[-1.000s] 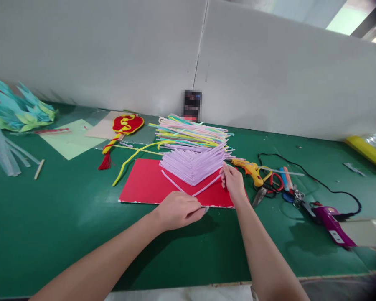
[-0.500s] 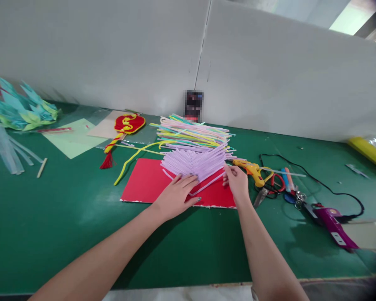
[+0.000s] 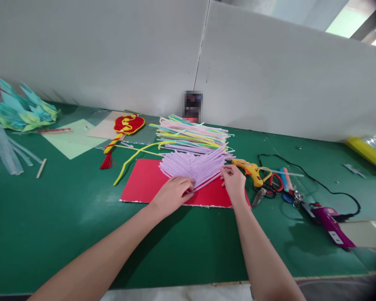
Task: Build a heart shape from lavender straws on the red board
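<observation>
Light purple pipe cleaners (image 3: pixel 191 164), bent into V shapes, lie nested close together on a red board (image 3: pixel 141 179). Over the near point of the V, my left hand (image 3: pixel 174 193) has its fingers curled, thumb and fingertips pinching the bend of the nearest pipe cleaner. At the right side of the V, my right hand (image 3: pixel 233 179) pinches the same strip near its end. Just behind the V lies a pile of loose pipe cleaners (image 3: pixel 194 134) in pink, yellow, green and purple.
Right of the board lie a yellow glue gun (image 3: pixel 253 172), scissors (image 3: pixel 275 184), keys (image 3: pixel 297 197) and a purple power strip (image 3: pixel 334 228) with a black cord. To the left are a red tasselled fan ornament (image 3: pixel 129 124), pale green paper (image 3: pixel 77 140), glue sticks (image 3: pixel 8 150) and a turquoise paper craft (image 3: pixel 21 106).
The nearest purple strip has moved up against the other V strips, closing the red gap. My left hand's fingers, flat and spread before, are now curled at the bend. My right hand shifted slightly left.
</observation>
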`<move>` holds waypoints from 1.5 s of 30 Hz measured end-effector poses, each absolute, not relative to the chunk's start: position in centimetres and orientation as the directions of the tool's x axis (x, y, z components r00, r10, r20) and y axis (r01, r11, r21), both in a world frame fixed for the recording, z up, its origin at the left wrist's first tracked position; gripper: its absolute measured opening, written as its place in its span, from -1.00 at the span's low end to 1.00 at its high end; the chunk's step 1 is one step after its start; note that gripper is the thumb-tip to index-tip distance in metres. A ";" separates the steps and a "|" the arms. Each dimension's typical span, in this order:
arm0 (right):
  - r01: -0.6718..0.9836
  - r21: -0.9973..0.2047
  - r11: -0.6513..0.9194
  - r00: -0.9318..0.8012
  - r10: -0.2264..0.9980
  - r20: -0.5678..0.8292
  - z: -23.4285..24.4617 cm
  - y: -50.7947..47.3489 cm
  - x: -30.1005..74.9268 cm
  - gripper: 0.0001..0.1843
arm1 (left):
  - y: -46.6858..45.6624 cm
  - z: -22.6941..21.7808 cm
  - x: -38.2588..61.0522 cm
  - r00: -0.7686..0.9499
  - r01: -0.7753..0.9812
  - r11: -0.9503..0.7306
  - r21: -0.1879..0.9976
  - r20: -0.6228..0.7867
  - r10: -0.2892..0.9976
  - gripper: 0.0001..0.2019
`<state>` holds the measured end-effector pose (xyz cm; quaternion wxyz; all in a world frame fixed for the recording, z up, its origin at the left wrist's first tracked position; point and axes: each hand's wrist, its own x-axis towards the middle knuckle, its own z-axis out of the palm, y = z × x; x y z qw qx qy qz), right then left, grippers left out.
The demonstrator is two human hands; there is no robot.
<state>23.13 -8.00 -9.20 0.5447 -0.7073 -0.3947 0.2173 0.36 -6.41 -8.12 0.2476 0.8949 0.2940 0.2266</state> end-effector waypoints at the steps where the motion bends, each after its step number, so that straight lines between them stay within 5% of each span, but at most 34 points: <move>1: 0.338 -0.936 -0.102 0.587 0.800 0.125 -9.2 -8.0 23.2 -0.65 | -6.4 -8.0 0.4 0.721 0.417 -0.697 0.584 0.254 0.645 -0.96; 10: 0.665 -0.745 -0.050 0.492 0.780 0.386 -10.3 -7.6 23.9 -0.73 | -6.1 -8.1 0.4 0.715 0.370 -0.647 0.666 0.240 0.657 -0.92; 20: 0.649 -0.750 0.128 0.197 0.924 0.328 -10.0 -8.3 22.4 -0.77 | -5.3 -8.6 0.4 0.707 0.275 -0.592 0.757 0.258 0.659 -0.91; 26: 0.659 -0.743 0.121 0.185 0.931 0.316 -10.4 -8.3 22.4 -0.77 | -5.0 -8.3 0.3 0.697 0.232 -0.516 0.824 0.230 0.680 -0.87; 30: 0.732 -0.667 0.141 0.179 0.905 0.387 -9.9 -8.6 22.0 -0.84 | -4.9 -8.5 0.2 0.702 0.223 -0.516 0.827 0.231 0.674 -0.88; 35: 0.757 -0.557 0.340 -0.042 0.877 0.479 -9.2 -9.5 19.6 -0.85 | -4.8 -8.7 0.2 0.702 0.221 -0.524 0.823 0.238 0.671 -0.87; 39: 0.758 -0.509 0.408 -0.220 0.894 0.390 -9.7 -10.1 17.6 -0.62 | -4.9 -8.7 0.3 0.687 0.233 -0.499 0.834 0.222 0.692 -0.88; 45: 0.932 -0.204 0.299 -0.257 0.944 0.208 -10.1 -10.6 16.9 -0.49 | -4.9 -8.7 0.3 0.674 0.252 -0.502 0.828 0.222 0.705 -0.85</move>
